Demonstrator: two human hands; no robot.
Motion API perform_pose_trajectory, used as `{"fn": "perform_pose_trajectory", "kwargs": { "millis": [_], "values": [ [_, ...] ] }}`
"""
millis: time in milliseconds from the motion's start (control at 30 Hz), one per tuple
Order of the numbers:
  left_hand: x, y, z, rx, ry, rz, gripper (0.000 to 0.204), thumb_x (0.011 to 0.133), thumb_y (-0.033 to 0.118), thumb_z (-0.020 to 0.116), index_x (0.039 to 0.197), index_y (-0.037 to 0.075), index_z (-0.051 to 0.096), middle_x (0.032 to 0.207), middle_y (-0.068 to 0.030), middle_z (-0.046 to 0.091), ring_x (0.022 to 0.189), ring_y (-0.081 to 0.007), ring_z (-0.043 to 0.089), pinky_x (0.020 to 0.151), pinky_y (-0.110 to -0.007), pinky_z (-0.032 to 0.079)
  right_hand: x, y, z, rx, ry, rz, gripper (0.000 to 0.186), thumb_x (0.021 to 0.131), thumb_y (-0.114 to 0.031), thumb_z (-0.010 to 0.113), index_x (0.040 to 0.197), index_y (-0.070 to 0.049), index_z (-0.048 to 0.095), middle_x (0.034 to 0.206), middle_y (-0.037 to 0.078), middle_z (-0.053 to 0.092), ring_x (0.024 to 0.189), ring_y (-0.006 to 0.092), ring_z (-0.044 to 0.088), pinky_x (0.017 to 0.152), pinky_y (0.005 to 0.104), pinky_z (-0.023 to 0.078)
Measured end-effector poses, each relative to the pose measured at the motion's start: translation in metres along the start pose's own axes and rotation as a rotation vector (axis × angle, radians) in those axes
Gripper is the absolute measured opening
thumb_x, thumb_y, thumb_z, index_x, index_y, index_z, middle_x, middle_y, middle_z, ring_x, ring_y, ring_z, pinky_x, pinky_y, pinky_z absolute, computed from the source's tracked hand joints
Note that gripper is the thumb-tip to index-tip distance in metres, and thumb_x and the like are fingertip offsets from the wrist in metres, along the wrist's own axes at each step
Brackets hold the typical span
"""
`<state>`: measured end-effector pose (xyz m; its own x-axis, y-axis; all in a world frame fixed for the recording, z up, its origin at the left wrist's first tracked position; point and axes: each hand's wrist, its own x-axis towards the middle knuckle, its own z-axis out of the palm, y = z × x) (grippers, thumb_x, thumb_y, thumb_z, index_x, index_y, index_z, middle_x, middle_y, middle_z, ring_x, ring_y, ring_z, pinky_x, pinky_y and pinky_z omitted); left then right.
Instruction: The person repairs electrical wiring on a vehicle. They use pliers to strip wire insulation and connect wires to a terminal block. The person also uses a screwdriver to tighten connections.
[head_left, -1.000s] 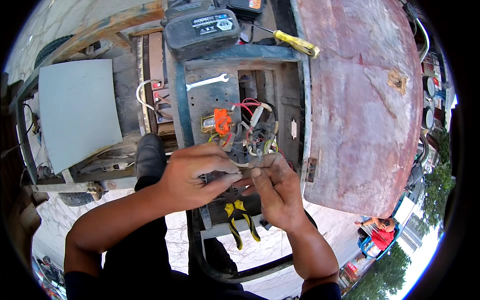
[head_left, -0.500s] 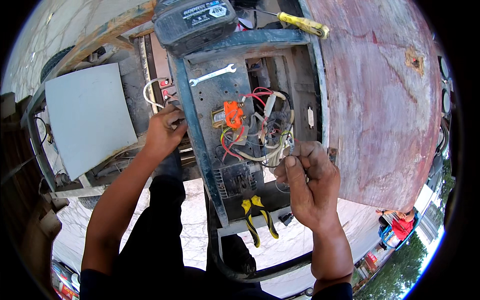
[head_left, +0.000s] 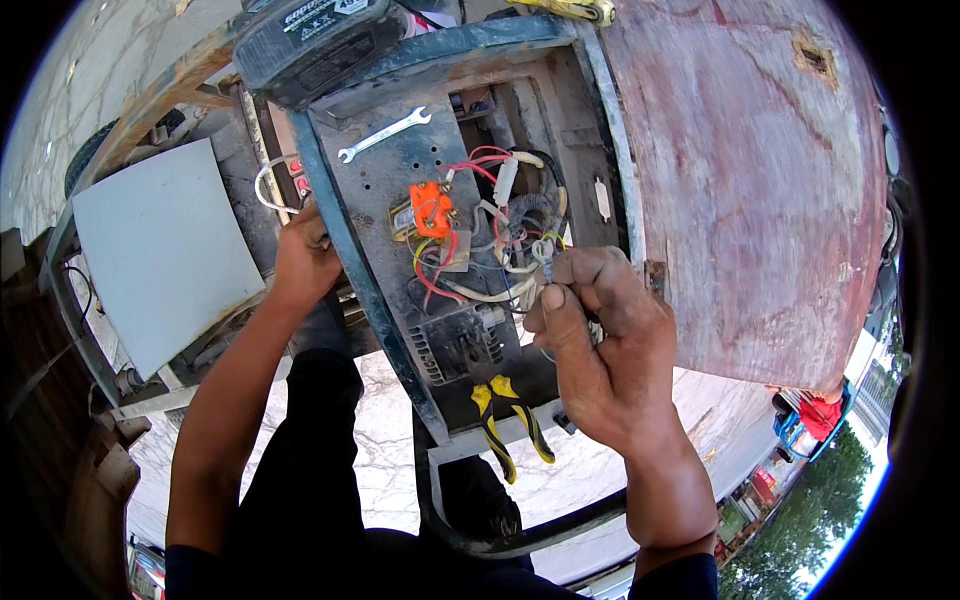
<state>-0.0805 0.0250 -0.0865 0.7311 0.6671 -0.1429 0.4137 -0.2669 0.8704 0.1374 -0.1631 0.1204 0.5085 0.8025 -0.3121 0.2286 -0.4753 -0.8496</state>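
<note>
My right hand (head_left: 600,340) pinches a bundle of thin wires (head_left: 535,255) coming out of an open machine frame (head_left: 400,230). An orange connector block (head_left: 432,208) with red, yellow and white leads sits just left of the pinched wires. My left hand (head_left: 303,258) grips the blue-green left edge of the frame, beside a white cable loop (head_left: 268,180). A silver spanner (head_left: 383,134) lies on the frame's grey plate above both hands.
Yellow-handled pliers (head_left: 510,420) lie on the frame's lower ledge. A black battery-like box (head_left: 320,45) sits at the top, a yellow-handled tool (head_left: 575,10) beside it. A rusty red panel (head_left: 750,180) stands at right, a grey flat panel (head_left: 160,250) at left. Pale stone floor below.
My left hand left the wires and moved left to the frame's edge. My right hand stayed on the wire bundle. The view has shifted closer to the frame.
</note>
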Motion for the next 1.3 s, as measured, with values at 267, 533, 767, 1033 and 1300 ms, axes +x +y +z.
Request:
{"fn": "perform_pose_trajectory", "kwargs": {
  "millis": [267, 533, 767, 1033, 1300],
  "values": [
    [-0.018, 0.009, -0.027, -0.024, 0.344, -0.024, 0.004, 0.095, -0.002, 0.071, 0.099, -0.002, 0.071, 0.095, -0.0069, 0.068, 0.081, -0.0122, 0.06, 0.071, -0.027, 0.048, -0.002, 0.0, -0.002, 0.101, 0.073, 0.066, 0.008, 0.103, 0.0, 0.061, 0.11, 0.0, 0.06, 0.083, 0.005, 0.064, 0.071, 0.0073, 0.058, 0.065, 0.0247, 0.051],
    [0.001, 0.103, -0.022, 0.087, 0.13, 0.42, 0.017, 0.088, -0.003, 0.073, 0.105, -0.004, 0.069, 0.1, -0.0159, 0.068, 0.087, -0.0244, 0.067, 0.077, -0.034, 0.054, 0.001, -0.005, -0.004, 0.129, 0.132, 0.111, 0.01, 0.105, -0.009, 0.066, 0.105, 0.0, 0.062, 0.083, 0.006, 0.061, 0.073, 0.0083, 0.058, 0.067, 0.0275, 0.051],
    [0.041, 0.124, 0.0, 0.838, -0.216, 0.298, 0.026, 0.082, 0.003, 0.074, 0.107, -0.004, 0.069, 0.113, -0.0188, 0.07, 0.106, -0.032, 0.071, 0.091, -0.039, 0.058, 0.002, -0.001, -0.005, 0.138, 0.167, 0.121, 0.014, 0.105, -0.013, 0.068, 0.102, 0.0, 0.062, 0.082, 0.004, 0.062, 0.073, 0.0076, 0.058, 0.066, 0.0269, 0.05],
    [0.077, 0.128, 0.006, 1.066, -0.641, 0.149, 0.033, 0.081, 0.032, 0.086, 0.098, 0.005, 0.076, 0.101, -0.0121, 0.077, 0.102, -0.0297, 0.075, 0.087, -0.041, 0.06, 0.004, 0.0, -0.008, 0.124, 0.219, 0.101, 0.014, 0.103, -0.011, 0.07, 0.099, -0.001, 0.062, 0.077, 0.003, 0.062, 0.069, 0.005, 0.054, 0.062, 0.0248, 0.046],
    [0.09, 0.126, 0.015, 1.001, -0.779, 0.082, 0.05, 0.081, 0.043, 0.088, 0.109, 0.004, 0.074, 0.107, -0.0133, 0.078, 0.105, -0.0325, 0.075, 0.089, -0.044, 0.06, 0.005, -0.008, -0.013, 0.056, 0.214, 0.058, 0.013, 0.106, -0.012, 0.068, 0.101, -0.001, 0.062, 0.076, -0.005, 0.053, 0.07, 0.0018, 0.042, 0.06, 0.0223, 0.034]
  ]
}}
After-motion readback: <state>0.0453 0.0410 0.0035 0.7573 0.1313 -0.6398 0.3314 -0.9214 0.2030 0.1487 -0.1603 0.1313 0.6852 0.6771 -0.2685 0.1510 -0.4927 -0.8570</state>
